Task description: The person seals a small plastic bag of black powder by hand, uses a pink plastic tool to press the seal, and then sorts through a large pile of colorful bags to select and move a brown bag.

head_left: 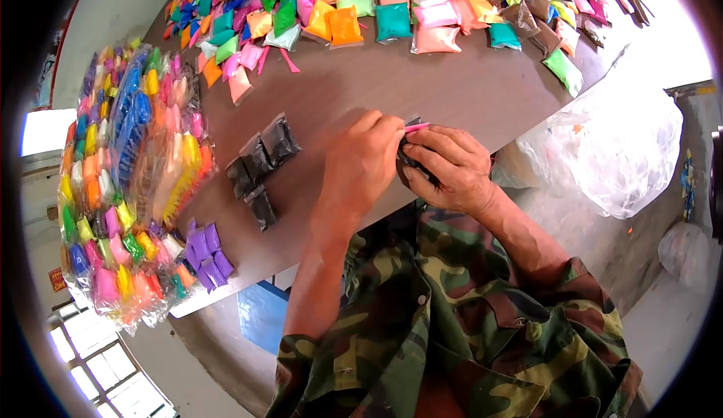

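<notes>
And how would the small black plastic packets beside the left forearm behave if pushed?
The small black plastic packets would probably slide rather than roll, since they lie flat. They look shiny, so may feel slippery. Wrinkled surfaces suggest some softness.

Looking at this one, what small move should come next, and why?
Probably steady the dark bundle with the right hand while the left hand works the pink strip: the right hand's fingers curl around the bundle, and both hands' fingertips meet close to the strip.
</notes>
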The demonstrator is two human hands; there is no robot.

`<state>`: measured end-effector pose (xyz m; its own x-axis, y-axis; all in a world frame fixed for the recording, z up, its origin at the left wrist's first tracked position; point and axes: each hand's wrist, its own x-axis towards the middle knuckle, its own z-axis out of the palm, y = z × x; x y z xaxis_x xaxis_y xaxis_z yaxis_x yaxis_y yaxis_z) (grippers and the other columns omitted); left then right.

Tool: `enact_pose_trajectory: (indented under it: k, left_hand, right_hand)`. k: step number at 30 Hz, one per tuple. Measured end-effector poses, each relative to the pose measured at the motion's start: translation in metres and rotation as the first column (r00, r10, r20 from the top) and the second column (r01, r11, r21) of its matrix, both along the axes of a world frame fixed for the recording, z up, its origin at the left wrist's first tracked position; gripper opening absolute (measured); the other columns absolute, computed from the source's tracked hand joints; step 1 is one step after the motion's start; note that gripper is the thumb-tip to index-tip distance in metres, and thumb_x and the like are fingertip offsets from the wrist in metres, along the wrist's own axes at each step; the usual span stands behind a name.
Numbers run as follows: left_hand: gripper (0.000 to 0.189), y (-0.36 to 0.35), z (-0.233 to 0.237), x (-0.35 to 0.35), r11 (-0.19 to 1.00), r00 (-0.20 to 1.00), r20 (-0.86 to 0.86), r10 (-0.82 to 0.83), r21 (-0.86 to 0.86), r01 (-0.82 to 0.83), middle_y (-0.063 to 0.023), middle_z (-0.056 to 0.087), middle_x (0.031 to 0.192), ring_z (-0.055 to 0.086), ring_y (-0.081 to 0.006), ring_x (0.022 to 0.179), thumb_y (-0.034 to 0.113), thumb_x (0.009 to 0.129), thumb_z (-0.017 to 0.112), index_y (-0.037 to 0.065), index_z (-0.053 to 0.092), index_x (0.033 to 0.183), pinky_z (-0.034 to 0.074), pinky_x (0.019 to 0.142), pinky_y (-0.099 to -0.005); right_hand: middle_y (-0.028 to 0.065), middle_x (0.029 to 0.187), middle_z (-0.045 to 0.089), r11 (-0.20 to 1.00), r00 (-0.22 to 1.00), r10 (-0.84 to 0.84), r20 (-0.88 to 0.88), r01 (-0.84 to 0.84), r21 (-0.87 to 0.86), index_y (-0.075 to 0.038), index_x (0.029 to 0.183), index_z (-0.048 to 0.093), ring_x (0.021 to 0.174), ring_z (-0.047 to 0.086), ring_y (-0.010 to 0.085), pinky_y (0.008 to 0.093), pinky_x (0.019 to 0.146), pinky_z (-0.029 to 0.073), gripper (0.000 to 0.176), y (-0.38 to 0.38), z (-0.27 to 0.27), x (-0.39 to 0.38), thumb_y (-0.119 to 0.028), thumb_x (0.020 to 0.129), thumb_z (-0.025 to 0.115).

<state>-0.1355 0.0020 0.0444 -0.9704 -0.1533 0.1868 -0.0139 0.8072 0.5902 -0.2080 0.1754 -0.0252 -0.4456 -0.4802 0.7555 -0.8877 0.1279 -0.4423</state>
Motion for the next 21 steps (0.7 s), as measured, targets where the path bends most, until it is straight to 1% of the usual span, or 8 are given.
enact_pose_trajectory:
  k: [2,6,8,12,14,18,20,21]
  left_hand:
    - [0.010,-0.007,-0.010,-0.014,1.000,1.000,-0.017,0.000,-0.027,-0.001,-0.0174,0.071,0.096,0.071,-0.0398,0.086,0.005,0.096,0.072,0.002,0.074,0.106,0.056,0.074,-0.0455]
    - [0.009,-0.014,-0.016,-0.022,0.999,0.999,-0.037,-0.013,-0.045,0.011,-0.0173,0.071,0.094,0.070,-0.0403,0.084,0.006,0.096,0.073,0.002,0.074,0.103,0.055,0.073,-0.0459]
    - [0.008,-0.013,-0.014,-0.019,0.998,0.998,-0.025,0.061,0.037,-0.060,-0.0173,0.071,0.092,0.070,-0.0412,0.085,0.007,0.096,0.074,0.002,0.073,0.101,0.055,0.073,-0.0459]
    - [0.007,-0.003,-0.002,-0.007,0.995,0.998,-0.019,0.061,0.080,-0.059,-0.0178,0.071,0.092,0.070,-0.0410,0.084,0.007,0.096,0.073,0.001,0.073,0.099,0.055,0.073,-0.0454]
    - [0.005,-0.003,-0.008,-0.009,1.000,1.000,-0.016,0.022,0.003,-0.022,-0.0172,0.072,0.092,0.071,-0.0378,0.082,0.005,0.096,0.073,0.001,0.074,0.099,0.055,0.072,-0.0439]
    - [0.005,-0.015,-0.018,-0.018,0.998,0.994,-0.096,0.051,-0.023,-0.054,-0.0165,0.072,0.091,0.071,-0.0340,0.079,0.005,0.096,0.073,0.001,0.074,0.099,0.055,0.071,-0.0420]
    - [0.006,-0.012,-0.015,-0.010,0.989,0.991,-0.039,0.128,0.074,-0.125,-0.0163,0.072,0.089,0.070,-0.0326,0.077,0.005,0.096,0.073,0.001,0.074,0.100,0.054,0.070,-0.0415]
    - [0.006,-0.009,-0.011,-0.005,0.990,0.991,-0.035,0.126,0.075,-0.123,-0.0163,0.072,0.089,0.070,-0.0326,0.077,0.005,0.096,0.073,0.001,0.074,0.100,0.054,0.070,-0.0415]
  right_hand:
    - [0.0046,0.110,0.076,1.000,1.000,0.000,0.009,0.000,0.006,-0.009,0.100,0.078,0.101,0.075,0.0251,0.0360,0.085,0.061,0.027,0.001,0.002,0.000,-0.015,0.075,0.086]
    - [0.0045,0.110,0.076,1.000,1.000,0.001,0.025,-0.002,0.008,-0.009,0.100,0.078,0.101,0.075,0.0254,0.0361,0.085,0.060,0.028,0.001,0.004,0.000,-0.015,0.074,0.085]
    - [0.0044,0.110,0.076,1.000,1.000,0.001,0.026,-0.002,0.008,-0.010,0.100,0.078,0.101,0.075,0.0253,0.0361,0.085,0.060,0.028,0.001,0.004,0.000,-0.015,0.074,0.086]
    - [0.0040,0.109,0.076,1.000,1.000,-0.017,0.012,0.017,0.008,-0.010,0.100,0.078,0.100,0.075,0.0245,0.0357,0.083,0.060,0.028,-0.001,0.000,0.002,-0.015,0.074,0.085]
    - [0.0037,0.109,0.075,1.000,1.000,-0.011,0.012,0.011,0.006,-0.010,0.100,0.078,0.099,0.075,0.0243,0.0355,0.082,0.059,0.028,-0.002,0.001,0.001,-0.015,0.074,0.085]
    - [0.0032,0.109,0.074,0.999,0.999,-0.015,0.034,0.014,0.035,-0.010,0.101,0.079,0.096,0.074,0.0242,0.0353,0.079,0.058,0.030,0.001,0.007,0.001,-0.015,0.073,0.085]
    - [0.0034,0.108,0.074,0.999,0.999,-0.027,0.041,0.026,0.038,-0.010,0.102,0.079,0.095,0.073,0.0240,0.0354,0.079,0.058,0.030,0.002,0.008,0.002,-0.015,0.073,0.084]
    - [0.0036,0.108,0.073,0.998,0.998,-0.039,0.052,0.037,0.044,-0.010,0.102,0.080,0.094,0.073,0.0238,0.0356,0.078,0.058,0.030,0.003,0.008,0.003,-0.015,0.073,0.084]
